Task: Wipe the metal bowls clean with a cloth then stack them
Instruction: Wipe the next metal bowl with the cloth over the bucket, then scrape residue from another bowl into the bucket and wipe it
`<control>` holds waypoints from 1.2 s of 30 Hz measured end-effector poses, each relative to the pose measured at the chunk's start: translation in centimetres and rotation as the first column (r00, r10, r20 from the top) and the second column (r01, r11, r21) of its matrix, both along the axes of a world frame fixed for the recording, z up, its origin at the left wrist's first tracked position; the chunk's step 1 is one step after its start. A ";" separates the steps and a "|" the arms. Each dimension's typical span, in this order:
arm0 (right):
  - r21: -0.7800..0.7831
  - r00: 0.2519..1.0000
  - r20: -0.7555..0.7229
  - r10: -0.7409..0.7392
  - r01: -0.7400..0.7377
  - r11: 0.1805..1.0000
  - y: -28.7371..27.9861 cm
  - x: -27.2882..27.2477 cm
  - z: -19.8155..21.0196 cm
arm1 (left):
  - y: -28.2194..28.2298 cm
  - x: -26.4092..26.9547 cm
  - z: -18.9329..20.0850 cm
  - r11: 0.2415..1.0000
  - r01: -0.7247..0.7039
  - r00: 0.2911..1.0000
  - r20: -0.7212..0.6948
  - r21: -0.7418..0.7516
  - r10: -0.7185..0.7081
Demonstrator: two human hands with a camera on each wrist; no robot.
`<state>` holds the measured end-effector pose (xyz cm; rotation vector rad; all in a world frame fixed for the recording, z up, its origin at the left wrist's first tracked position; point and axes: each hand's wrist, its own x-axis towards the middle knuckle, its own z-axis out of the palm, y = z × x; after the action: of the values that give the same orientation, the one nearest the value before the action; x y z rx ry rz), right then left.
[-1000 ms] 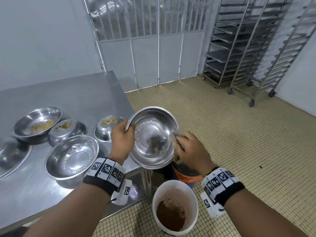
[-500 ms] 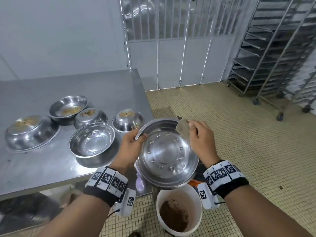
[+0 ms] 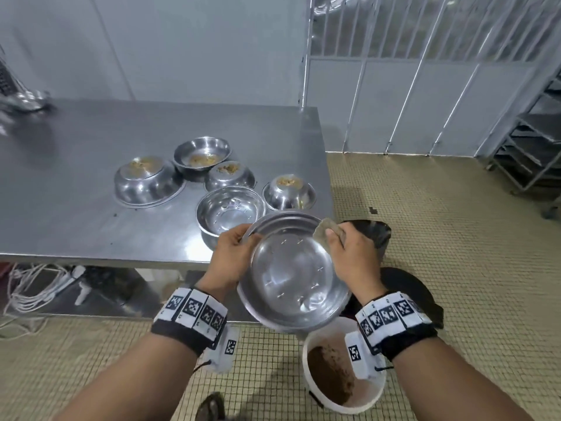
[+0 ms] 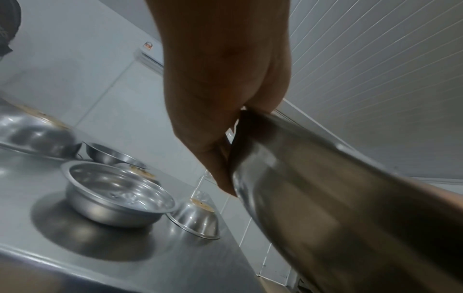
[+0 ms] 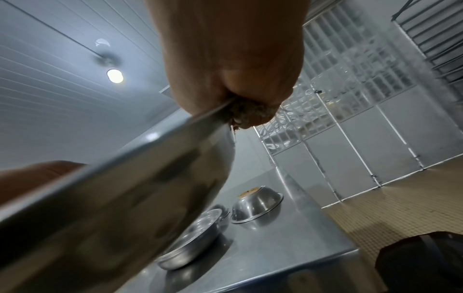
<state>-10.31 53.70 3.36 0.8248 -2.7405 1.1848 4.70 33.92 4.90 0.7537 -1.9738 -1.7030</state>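
Note:
A shiny metal bowl (image 3: 291,271) is tilted toward me in the air, off the table's front right corner. My left hand (image 3: 235,249) grips its left rim, thumb inside (image 4: 225,150). My right hand (image 3: 349,247) pinches a grey-brown cloth (image 3: 323,230) against the bowl's upper right rim (image 5: 246,115). On the steel table (image 3: 91,214) a clean upright bowl (image 3: 229,209) stands just behind the held one. Three upturned bowls (image 3: 145,183) (image 3: 229,176) (image 3: 288,192) carry brown residue on their bases. One upright bowl (image 3: 202,153) holds residue.
A white bucket (image 3: 340,372) with brown waste stands on the tiled floor under my right wrist. A black bin (image 3: 372,230) sits to the right of the table corner. Cables (image 3: 36,287) lie under the table. Wheeled racks (image 3: 528,147) stand far right.
The cloth went from the bowl's bottom up to its upper right rim. The brown smear inside the bowl is gone. My view swung left, bringing more of the table in.

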 end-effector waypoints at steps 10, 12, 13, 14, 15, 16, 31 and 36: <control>0.044 0.964 0.185 -0.190 0.185 0.982 -13.5 3.5 -2.7 | -13.3 5.1 -3.3 0.990 0.033 0.992 0.126 -0.135 -0.016; 0.051 0.962 0.190 -0.197 0.191 0.980 -16.6 4.4 -2.9 | -16.0 6.1 -4.0 0.987 0.029 0.987 0.159 -0.159 -0.004; 0.052 0.960 0.201 -0.197 0.190 0.980 -18.1 4.9 -3.0 | -17.4 6.5 -4.3 0.986 0.023 0.985 0.174 -0.164 0.006; 0.053 0.957 0.217 -0.194 0.187 0.981 -19.6 5.4 -3.1 | -18.7 7.0 -4.5 0.986 0.012 0.982 0.186 -0.168 0.020; 0.053 0.955 0.232 -0.185 0.178 0.983 -21.0 6.0 -3.1 | -20.1 7.5 -4.7 0.985 -0.001 0.980 0.197 -0.172 0.035; 0.054 0.952 0.251 -0.173 0.165 0.985 -22.5 6.5 -3.2 | -21.4 8.0 -4.7 0.983 -0.011 0.977 0.208 -0.182 0.049; 0.251 0.969 0.215 0.119 -0.173 0.953 -39.4 8.1 -3.9 | -36.6 11.8 -7.3 0.949 -0.144 0.907 0.346 -0.282 0.241; 0.392 0.954 0.205 0.221 -0.286 0.874 -44.7 6.7 -5.5 | -40.1 11.8 -9.0 0.939 -0.208 0.853 0.419 -0.273 0.311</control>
<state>-3.63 9.02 -2.14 1.2166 -3.1502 0.7098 16.52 -6.16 -4.15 1.3700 -2.1837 -1.1961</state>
